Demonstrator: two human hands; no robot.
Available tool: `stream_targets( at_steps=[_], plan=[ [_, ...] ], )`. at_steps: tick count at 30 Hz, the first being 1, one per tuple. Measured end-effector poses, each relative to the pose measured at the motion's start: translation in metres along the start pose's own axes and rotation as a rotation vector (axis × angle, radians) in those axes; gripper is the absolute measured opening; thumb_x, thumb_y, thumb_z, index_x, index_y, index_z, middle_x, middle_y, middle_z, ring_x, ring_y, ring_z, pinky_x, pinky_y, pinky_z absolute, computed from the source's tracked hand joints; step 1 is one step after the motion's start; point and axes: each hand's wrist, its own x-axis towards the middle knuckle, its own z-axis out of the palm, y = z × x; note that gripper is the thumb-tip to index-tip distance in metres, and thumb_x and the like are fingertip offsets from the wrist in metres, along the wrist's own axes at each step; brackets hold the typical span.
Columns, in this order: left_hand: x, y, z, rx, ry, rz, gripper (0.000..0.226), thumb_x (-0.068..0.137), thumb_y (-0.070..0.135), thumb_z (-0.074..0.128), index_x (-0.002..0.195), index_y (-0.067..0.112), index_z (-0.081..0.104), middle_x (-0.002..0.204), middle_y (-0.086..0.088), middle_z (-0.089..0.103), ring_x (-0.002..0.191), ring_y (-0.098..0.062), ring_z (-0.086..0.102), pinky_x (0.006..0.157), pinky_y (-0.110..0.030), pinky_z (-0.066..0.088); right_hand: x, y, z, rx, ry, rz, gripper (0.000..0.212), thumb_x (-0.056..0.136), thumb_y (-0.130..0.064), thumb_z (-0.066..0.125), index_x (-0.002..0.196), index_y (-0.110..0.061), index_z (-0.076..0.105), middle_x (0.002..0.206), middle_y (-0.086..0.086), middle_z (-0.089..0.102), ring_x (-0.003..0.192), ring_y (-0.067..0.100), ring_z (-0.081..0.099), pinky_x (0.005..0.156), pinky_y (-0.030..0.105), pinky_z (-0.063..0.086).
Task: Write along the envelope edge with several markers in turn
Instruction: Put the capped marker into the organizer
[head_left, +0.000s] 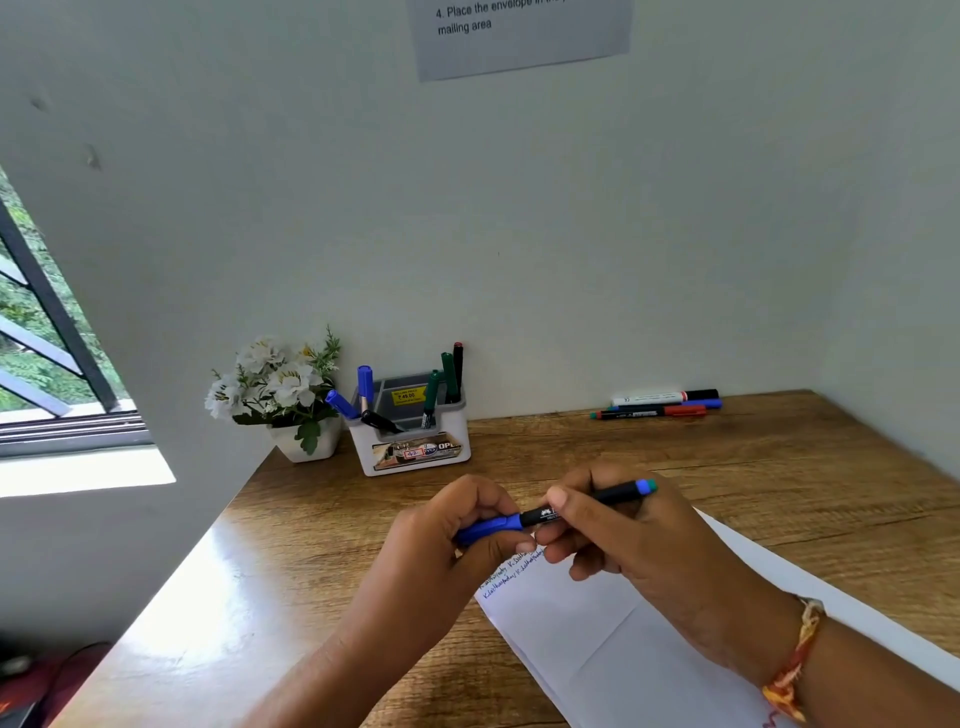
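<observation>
White envelope (623, 649) lies near on the wooden desk (779, 467), with handwriting along its far-left edge. A window (52, 364) is at far left. A flower pot (306, 441) and a marker holder (410, 447) stand against the pale wall (519, 208), and loose markers (660, 406) lie far right. The left hand (447, 540) curls round the blue cap (493, 524). The right hand (649, 545) pinches the marker (613, 493) by its barrel, just over the envelope.
</observation>
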Motion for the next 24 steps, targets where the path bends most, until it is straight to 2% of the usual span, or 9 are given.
stream_targets(
  at_steps=[5, 8, 12, 16, 19, 21, 24],
  plan=[
    [-0.001, -0.002, 0.002, -0.001, -0.016, -0.013, 0.021, 0.083, 0.039, 0.075, 0.095, 0.046, 0.059, 0.085, 0.017, 0.072, 0.077, -0.012, 0.07, 0.065, -0.033, 0.058, 0.002, 0.004, -0.001, -0.019, -0.012, -0.037, 0.024, 0.08, -0.036, 0.07, 0.087, -0.014, 0.077, 0.08, 0.011, 0.078, 0.071, 0.019, 0.076, 0.058, 0.022, 0.057],
    [-0.004, -0.002, 0.002, -0.04, -0.028, -0.011, 0.02, 0.084, 0.035, 0.075, 0.093, 0.044, 0.059, 0.086, 0.013, 0.074, 0.076, -0.011, 0.072, 0.064, -0.027, 0.059, 0.004, 0.005, -0.003, -0.056, -0.055, -0.038, 0.024, 0.085, -0.032, 0.07, 0.088, -0.01, 0.077, 0.08, 0.01, 0.078, 0.07, 0.017, 0.074, 0.061, 0.021, 0.057],
    [-0.004, -0.006, 0.0, 0.0, -0.018, 0.011, 0.026, 0.087, 0.025, 0.076, 0.092, 0.044, 0.057, 0.086, 0.016, 0.073, 0.074, -0.007, 0.072, 0.061, -0.018, 0.055, 0.006, 0.004, -0.001, -0.118, -0.109, -0.073, 0.022, 0.088, -0.03, 0.068, 0.092, -0.009, 0.075, 0.079, 0.005, 0.078, 0.071, 0.013, 0.074, 0.064, 0.019, 0.057],
    [-0.001, -0.004, 0.001, -0.074, -0.003, -0.002, 0.017, 0.085, 0.037, 0.073, 0.092, 0.042, 0.058, 0.084, 0.013, 0.074, 0.076, -0.01, 0.073, 0.063, -0.021, 0.056, 0.008, 0.004, -0.004, -0.138, -0.11, -0.115, 0.025, 0.087, -0.036, 0.069, 0.097, -0.014, 0.076, 0.081, 0.002, 0.078, 0.074, 0.012, 0.075, 0.064, 0.02, 0.058],
    [0.001, 0.0, 0.003, -0.235, 0.006, -0.057, 0.013, 0.089, 0.045, 0.067, 0.093, 0.037, 0.058, 0.086, 0.004, 0.076, 0.08, -0.017, 0.073, 0.068, -0.028, 0.058, 0.008, 0.006, -0.004, -0.11, -0.152, -0.125, 0.022, 0.085, -0.04, 0.071, 0.104, -0.031, 0.076, 0.093, -0.001, 0.079, 0.088, 0.012, 0.076, 0.07, 0.022, 0.059],
    [0.0, 0.004, 0.007, -0.319, 0.03, -0.102, 0.013, 0.094, 0.046, 0.06, 0.094, 0.033, 0.058, 0.085, 0.005, 0.075, 0.079, -0.011, 0.07, 0.07, -0.024, 0.055, 0.006, 0.012, 0.0, -0.15, -0.172, -0.137, 0.027, 0.084, -0.04, 0.072, 0.111, -0.039, 0.074, 0.104, -0.003, 0.078, 0.1, 0.012, 0.074, 0.077, 0.023, 0.059],
    [-0.003, 0.011, 0.013, -0.444, 0.074, -0.183, 0.019, 0.093, 0.047, 0.051, 0.092, 0.03, 0.058, 0.076, 0.017, 0.065, 0.074, 0.001, 0.06, 0.068, -0.015, 0.05, 0.007, 0.018, 0.005, -0.314, -0.121, -0.165, 0.031, 0.082, -0.042, 0.079, 0.112, -0.036, 0.072, 0.106, -0.008, 0.077, 0.101, 0.01, 0.072, 0.087, 0.031, 0.06]
  ],
)
